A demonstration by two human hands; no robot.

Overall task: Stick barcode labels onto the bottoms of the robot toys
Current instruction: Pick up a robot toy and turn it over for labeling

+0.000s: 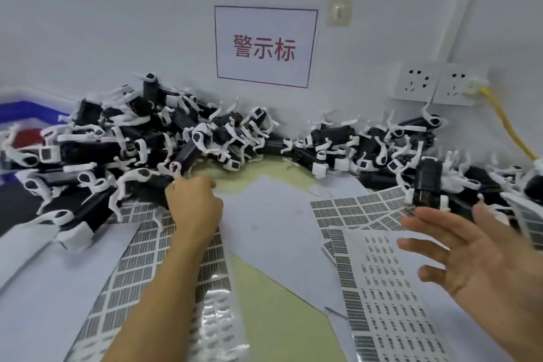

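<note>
Dozens of robot toys [123, 144] lie heaped along the back edge of the desk [276, 311], against the wall: a big pile toward the back left corner and a lower one [382, 144] toward the back right. Barcode label sheets [379, 288] are spread over the near half of the desk, some with gaps where labels look peeled off, so I judge some labelling is done. Which toys already carry a label I cannot tell; no bottom shows one clearly. The left hand [194, 209] reaches into the left pile, fingers curled at a toy; whether it grips one is hidden. The right hand [476, 256] hovers over the sheets near the right edge, fingers spread, holding nothing. Most of the job seems ahead.
</note>
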